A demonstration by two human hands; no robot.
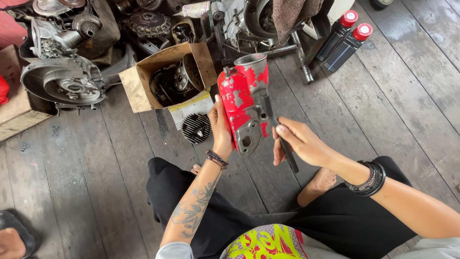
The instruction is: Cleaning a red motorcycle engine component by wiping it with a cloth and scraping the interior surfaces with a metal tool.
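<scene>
I see my left hand [221, 125] clamped on an upright red metal casting [245, 103], with my right hand [298, 142] gripping a dark flat file [280, 135] along its right edge.

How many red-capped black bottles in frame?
2. Both stand on the plank floor at upper right, side by side: one bottle nearer the engine parts, the other bottle right of it. Clutter could hide more.

A weathered plank floor [86, 192] carries a cardboard box [139, 81], two black bottles [342, 41] and engine casings [64, 81].
</scene>
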